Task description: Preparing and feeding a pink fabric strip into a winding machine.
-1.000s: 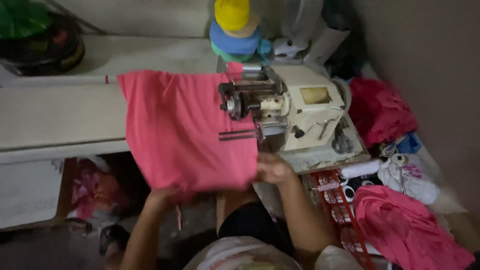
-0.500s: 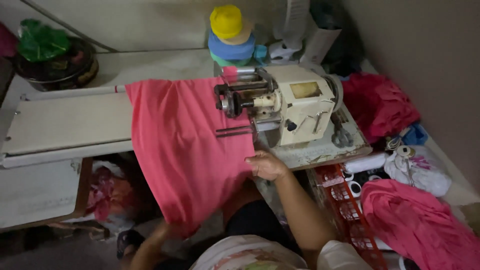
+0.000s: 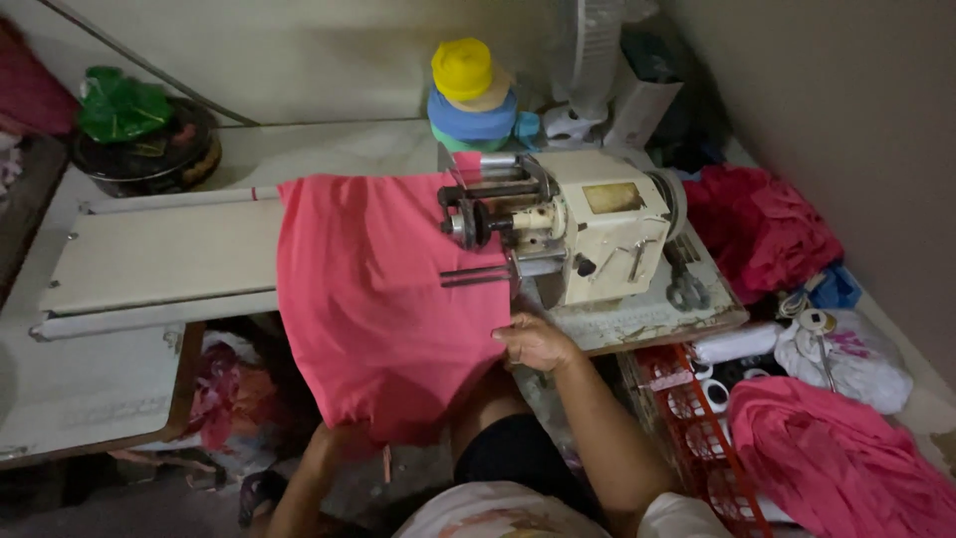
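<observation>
1. Pink garment hangs over the table edge, its lower corner gripped in the left hand.
2. Right hand pinches its right edge.
3. Just beyond that hand stands the cream sewing machine.

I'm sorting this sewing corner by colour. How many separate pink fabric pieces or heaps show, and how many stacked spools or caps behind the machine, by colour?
Pink fabric, held by both hands at the sewing machine: 1
Pink fabric heaps at right: 2
Yellow cap: 1
Blue spool: 1
Total: 5
</observation>
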